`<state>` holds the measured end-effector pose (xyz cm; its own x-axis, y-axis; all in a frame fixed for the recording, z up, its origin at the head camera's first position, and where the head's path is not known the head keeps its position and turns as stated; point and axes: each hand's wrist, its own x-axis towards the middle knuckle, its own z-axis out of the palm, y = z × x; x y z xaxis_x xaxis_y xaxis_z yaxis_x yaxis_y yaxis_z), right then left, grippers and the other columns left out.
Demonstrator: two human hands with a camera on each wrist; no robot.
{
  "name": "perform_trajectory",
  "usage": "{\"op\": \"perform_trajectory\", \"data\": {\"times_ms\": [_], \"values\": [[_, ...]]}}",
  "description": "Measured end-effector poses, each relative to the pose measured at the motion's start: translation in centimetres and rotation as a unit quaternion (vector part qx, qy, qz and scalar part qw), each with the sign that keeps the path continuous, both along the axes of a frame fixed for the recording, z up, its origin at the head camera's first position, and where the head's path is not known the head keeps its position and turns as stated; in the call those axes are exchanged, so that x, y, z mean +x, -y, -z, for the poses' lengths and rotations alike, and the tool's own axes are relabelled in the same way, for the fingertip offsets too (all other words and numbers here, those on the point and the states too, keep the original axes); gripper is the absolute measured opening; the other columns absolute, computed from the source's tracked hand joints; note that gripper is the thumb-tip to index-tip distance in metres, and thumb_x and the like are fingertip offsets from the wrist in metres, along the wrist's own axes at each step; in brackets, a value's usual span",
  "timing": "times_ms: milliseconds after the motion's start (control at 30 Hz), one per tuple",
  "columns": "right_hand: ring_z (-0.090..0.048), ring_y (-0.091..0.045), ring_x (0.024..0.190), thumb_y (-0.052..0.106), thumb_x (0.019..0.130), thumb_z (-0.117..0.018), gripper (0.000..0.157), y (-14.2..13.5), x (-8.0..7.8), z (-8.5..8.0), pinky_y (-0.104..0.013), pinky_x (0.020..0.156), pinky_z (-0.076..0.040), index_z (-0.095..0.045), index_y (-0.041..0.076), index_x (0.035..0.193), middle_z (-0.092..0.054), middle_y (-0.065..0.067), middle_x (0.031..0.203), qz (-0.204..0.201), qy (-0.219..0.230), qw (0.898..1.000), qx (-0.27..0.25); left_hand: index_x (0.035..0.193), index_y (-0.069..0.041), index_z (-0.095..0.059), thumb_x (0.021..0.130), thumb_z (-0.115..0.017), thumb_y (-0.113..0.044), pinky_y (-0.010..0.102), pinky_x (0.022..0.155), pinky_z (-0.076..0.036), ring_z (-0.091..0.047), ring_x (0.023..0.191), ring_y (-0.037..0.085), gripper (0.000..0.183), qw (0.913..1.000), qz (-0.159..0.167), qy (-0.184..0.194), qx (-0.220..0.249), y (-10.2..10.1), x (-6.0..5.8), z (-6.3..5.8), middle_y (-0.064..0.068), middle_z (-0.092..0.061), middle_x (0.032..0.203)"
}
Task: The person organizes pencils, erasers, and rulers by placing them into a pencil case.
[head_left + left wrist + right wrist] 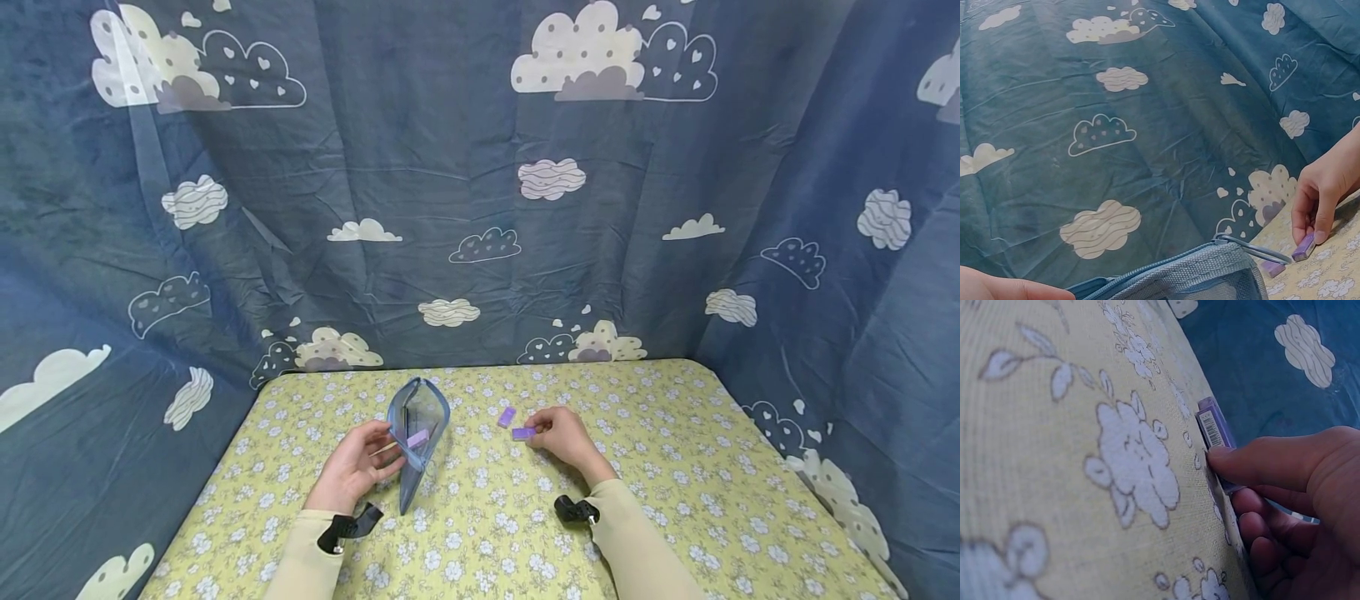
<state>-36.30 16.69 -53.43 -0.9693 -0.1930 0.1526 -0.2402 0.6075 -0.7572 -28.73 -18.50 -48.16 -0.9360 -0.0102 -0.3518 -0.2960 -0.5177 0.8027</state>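
Note:
A blue zip pouch with see-through mesh (429, 408) gapes at the top. My left hand (354, 468) grips it by its near left edge. Inside, a small light-purple box (417, 438) shows through the opening. On the right, my right hand (562, 435) pinches a small purple box (522, 434) between thumb and fingers, low at the cloth. The right wrist view shows a barcode label on that purple box (1212, 428), with the thumb (1241, 464) against it. Another purple box (507, 417) lies on the cloth just beyond, to the left.
A yellow flowered cloth (480, 533) covers the table under both hands. Dark blue curtains (420, 167) with cloud prints stand behind the table and along its sides. Each wrist carries a black camera mount (576, 510) over a pale sleeve.

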Motion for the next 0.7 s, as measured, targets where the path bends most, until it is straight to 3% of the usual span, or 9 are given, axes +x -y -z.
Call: {"op": "perform_trajectory", "data": {"times_ms": [433,700], "values": [[-0.054,-0.016,0.068,0.009,0.065,-0.079,0.025,0.18,-0.08,-0.45,-0.032,0.059,-0.046,-0.07,0.011,0.089,-0.061,0.0,0.076,0.004,0.006,1.0,0.001,0.084,-0.009,-0.058,0.081,-0.066,-0.018,0.055,0.091,-0.038,-0.054,0.095,0.034,0.012,1.0,-0.005,0.002,0.007,0.35,-0.08,0.1,0.009,-0.054,0.087],[-0.054,-0.015,0.067,0.008,0.066,-0.078,0.025,0.2,-0.21,-0.69,-0.03,0.059,-0.046,-0.07,0.011,0.089,-0.062,-0.001,0.076,0.009,0.015,1.0,0.001,0.086,-0.009,-0.057,0.082,-0.065,-0.019,0.054,0.092,-0.037,-0.053,0.099,0.034,0.013,0.9998,0.015,0.003,0.015,0.32,-0.03,-0.22,0.009,-0.052,0.091]]}}
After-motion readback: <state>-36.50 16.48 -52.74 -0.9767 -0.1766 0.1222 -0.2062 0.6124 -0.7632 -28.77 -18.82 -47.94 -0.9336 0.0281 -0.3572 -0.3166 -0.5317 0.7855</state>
